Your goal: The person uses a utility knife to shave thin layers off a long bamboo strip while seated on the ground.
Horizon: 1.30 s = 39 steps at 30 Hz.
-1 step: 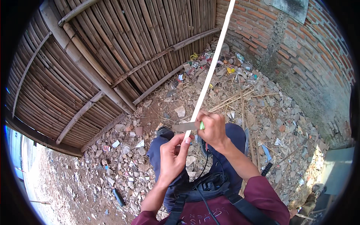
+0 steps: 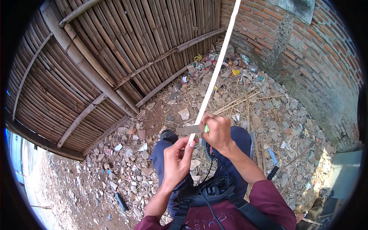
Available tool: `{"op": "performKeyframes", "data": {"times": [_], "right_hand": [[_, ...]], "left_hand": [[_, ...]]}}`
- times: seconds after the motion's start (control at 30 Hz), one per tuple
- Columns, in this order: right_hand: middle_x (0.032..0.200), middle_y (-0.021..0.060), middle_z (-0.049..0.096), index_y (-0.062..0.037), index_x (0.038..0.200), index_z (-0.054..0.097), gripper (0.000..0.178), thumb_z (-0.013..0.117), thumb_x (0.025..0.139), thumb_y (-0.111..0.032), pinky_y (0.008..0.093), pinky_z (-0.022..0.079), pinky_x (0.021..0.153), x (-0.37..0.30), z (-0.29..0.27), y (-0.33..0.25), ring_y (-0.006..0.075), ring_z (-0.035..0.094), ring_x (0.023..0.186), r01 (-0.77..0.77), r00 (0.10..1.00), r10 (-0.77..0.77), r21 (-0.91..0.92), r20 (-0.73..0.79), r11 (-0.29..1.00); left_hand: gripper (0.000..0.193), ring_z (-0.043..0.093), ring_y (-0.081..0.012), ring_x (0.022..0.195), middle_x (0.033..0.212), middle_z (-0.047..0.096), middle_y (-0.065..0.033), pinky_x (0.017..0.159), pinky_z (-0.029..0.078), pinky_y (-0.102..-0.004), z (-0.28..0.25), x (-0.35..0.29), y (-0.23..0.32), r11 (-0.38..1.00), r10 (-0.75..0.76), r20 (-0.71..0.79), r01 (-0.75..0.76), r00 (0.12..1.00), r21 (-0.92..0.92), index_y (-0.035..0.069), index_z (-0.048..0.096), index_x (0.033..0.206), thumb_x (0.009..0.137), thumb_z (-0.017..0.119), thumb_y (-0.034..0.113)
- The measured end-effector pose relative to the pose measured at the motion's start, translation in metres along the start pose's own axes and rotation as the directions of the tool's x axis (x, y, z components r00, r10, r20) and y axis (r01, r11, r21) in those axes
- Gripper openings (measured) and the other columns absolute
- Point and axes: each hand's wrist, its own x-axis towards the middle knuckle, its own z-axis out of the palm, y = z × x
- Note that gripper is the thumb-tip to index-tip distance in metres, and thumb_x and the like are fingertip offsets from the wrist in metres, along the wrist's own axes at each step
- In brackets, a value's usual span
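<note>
A long, pale, narrow strip (image 2: pixel 213 78), like split bamboo or wood, slants from my hands up past the top of the view. Near its lower end, my left hand (image 2: pixel 176 163) pinches it between thumb and fingers. My right hand (image 2: pixel 219 133) is wrapped round the green handle of a knife (image 2: pixel 186 130). The knife's grey blade points left and lies across the strip just above my left fingertips. Fingers of my right hand also touch the strip's right edge. Most of the handle is hidden inside my fist.
A wall of bamboo poles (image 2: pixel 153 34) stands at the left and back, a brick wall (image 2: pixel 306 53) at the right. Stones and litter cover the ground (image 2: pixel 130 168) around my bent legs (image 2: pixel 239 143). Dry stalks (image 2: pixel 239 101) lie ahead. A black cable (image 2: pixel 209 172) hangs before me.
</note>
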Motion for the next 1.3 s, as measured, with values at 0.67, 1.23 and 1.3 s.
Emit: {"op": "performKeyframes", "data": {"times": [0.67,1.23,1.3], "right_hand": [[0.078,0.0113,0.072,-0.0068,0.092,0.068,0.010,0.068,0.086,-0.014,0.0453,0.052,0.053,0.013,-0.017,0.008,0.0349,0.069,0.061,-0.074,0.968,0.050,-0.091,-0.245,0.993],[0.050,0.0120,0.059,-0.0047,0.085,0.077,0.016,0.063,0.092,-0.007,0.0410,0.040,0.046,0.084,-0.036,0.066,0.0271,0.060,0.044,-0.162,0.875,0.061,-0.173,-0.481,0.971],[0.051,0.0107,0.061,-0.0043,0.084,0.078,0.019,0.063,0.095,-0.009,0.0398,0.039,0.046,0.102,-0.044,0.096,0.0239,0.060,0.044,-0.184,0.875,0.063,-0.209,-0.480,0.961]], "left_hand": [[0.015,0.041,-0.0008,0.060,0.070,0.057,0.0046,0.052,0.030,-0.0230,0.021,-0.008,0.016,0.947,0.225,-0.074,-0.200,0.972,0.250,-0.001,0.076,0.112,0.108,0.064,0.008],[0.015,0.049,-0.0070,0.056,0.073,0.064,-0.0068,0.051,0.038,-0.0276,0.003,-0.055,0.001,0.942,0.142,-0.027,-0.127,0.990,0.310,-0.004,0.074,0.114,0.104,0.067,0.005],[0.015,0.048,-0.0075,0.055,0.072,0.063,-0.0068,0.051,0.038,-0.0279,-0.003,-0.062,0.000,0.949,0.060,-0.045,-0.043,0.997,0.313,-0.004,0.074,0.114,0.104,0.066,0.004]]}}
